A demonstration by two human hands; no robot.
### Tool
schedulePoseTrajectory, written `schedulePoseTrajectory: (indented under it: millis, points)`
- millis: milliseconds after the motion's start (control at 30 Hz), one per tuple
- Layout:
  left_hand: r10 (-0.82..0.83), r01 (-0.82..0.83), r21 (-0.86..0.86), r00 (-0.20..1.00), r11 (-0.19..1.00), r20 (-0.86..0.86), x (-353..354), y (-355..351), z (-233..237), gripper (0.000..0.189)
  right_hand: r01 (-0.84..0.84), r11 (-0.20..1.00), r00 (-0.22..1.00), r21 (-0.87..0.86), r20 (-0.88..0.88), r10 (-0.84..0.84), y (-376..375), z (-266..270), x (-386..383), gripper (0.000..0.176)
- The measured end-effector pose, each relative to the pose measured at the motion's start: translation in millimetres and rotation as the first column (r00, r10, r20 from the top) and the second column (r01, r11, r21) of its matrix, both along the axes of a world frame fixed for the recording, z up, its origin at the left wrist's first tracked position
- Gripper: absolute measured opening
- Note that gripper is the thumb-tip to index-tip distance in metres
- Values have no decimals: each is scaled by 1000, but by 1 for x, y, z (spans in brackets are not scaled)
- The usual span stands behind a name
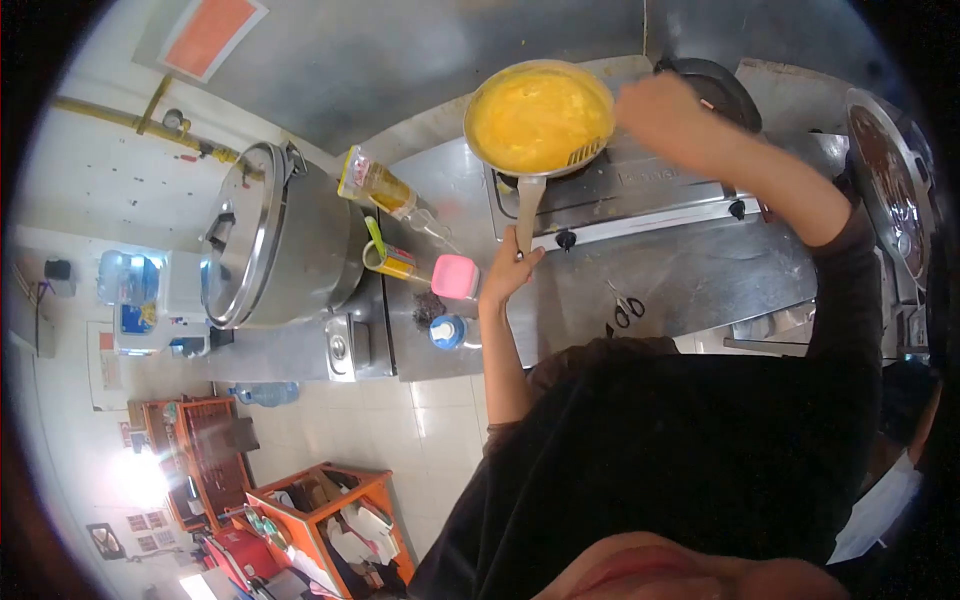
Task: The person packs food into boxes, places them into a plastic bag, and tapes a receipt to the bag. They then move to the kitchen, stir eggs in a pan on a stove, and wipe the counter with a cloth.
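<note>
My left hand [508,270] is closed round the light-coloured handle [531,205] of a frying pan [486,160] on the stove. Yellow, egg-like food [530,118] covers most of the pan's inside. At the pan's right edge, the slotted head of a spatula [588,151] rests in the food. Just right of the rim is my right hand [655,112], blurred and closed on the spatula, whose handle is mostly hidden.
Behind my right hand sits a dark pan [735,92]. Scissors [626,310] lie on the steel counter [690,280]. Left are a pink-lidded container [455,277], a blue-and-white bottle [447,331], a yellow pouch [375,182] and a large lidded pot [310,240]. A metal lid [888,180] stands far right.
</note>
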State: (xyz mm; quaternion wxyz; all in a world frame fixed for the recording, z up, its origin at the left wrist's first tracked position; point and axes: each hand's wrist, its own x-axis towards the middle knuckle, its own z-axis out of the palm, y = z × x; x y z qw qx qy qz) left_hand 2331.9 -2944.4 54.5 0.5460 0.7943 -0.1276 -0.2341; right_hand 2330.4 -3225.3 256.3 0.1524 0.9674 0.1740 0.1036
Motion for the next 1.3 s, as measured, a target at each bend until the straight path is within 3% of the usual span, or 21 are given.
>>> schedulePoseTrajectory:
  millis: [33,100,133,167,200,267,333,367,400,533,567,700,767,900,933,967,1000,1067,1100,1167,1300]
  points:
    - [-11,11,2,1000,1000,19,1,-1,0,38,21,999,999,30,-32,-20,9,-26,2,10]
    - [26,-25,-1,999,1000,44,-2,-1,-1,37,221,975,947,-31,-233,-222,33,-46,-4,14]
    - [31,-31,-1,998,1000,59,-2,-1,1,37,293,952,944,89,-188,-272,33,-72,3,16]
    - [31,-31,-4,997,1000,69,-4,-2,2,37,284,957,923,-61,-254,-290,39,-60,3,16]
    - [32,-31,-16,998,999,54,-5,-1,0,37,303,951,922,-63,-232,-310,40,-62,7,16]
    - [30,-30,-15,999,999,34,-3,-2,-2,39,438,886,899,151,-67,-433,38,-86,31,12]
    - [34,-33,-28,999,999,30,-3,-4,-1,39,549,749,834,371,-182,-521,43,-99,58,18]
    - [14,-13,-42,999,999,28,-5,-1,0,39,633,406,744,659,-372,-555,49,-111,73,20]
    - [1,2,-66,999,998,37,-5,6,-10,43,478,481,832,735,-204,-515,47,-200,113,29]
    - [-42,37,-69,996,997,-74,0,4,-8,44,447,761,878,471,-68,-473,86,-247,187,30]
    - [-36,30,-62,995,998,-91,-2,4,-5,44,511,715,838,477,-92,-538,94,-241,189,30]
    - [-85,79,-74,993,994,-80,2,-2,-2,40,332,856,938,395,-47,-342,114,-190,152,25]
    - [-105,99,-69,991,993,-83,-1,5,-3,39,364,883,931,297,-125,-342,111,-135,109,18]
    - [-18,15,-33,996,999,-90,-4,1,1,39,327,871,929,366,-295,-224,103,-125,74,21]
    - [31,-35,-39,996,999,-80,-6,-3,-2,39,224,935,960,275,-226,-164,95,-120,60,21]
    - [-22,17,-72,997,997,-72,-1,3,-11,41,111,980,983,164,-164,-84,87,-113,49,21]
    - [-22,15,-90,997,996,-78,1,4,-14,41,110,983,982,145,-168,-85,83,-105,45,21]
    - [-3,-4,-77,996,997,-85,-2,2,-10,40,227,931,962,285,-216,-169,70,-93,42,16]
    - [9,-15,-92,998,996,-69,-6,-3,-3,40,250,930,957,268,-212,-196,58,-86,45,16]
    - [6,-14,-109,998,994,-69,-4,-6,-10,39,-16,978,992,209,-116,41,39,-74,49,13]
    - [47,-55,-115,996,992,-71,-7,-6,-6,46,37,971,998,237,-55,-24,53,-21,13,13]
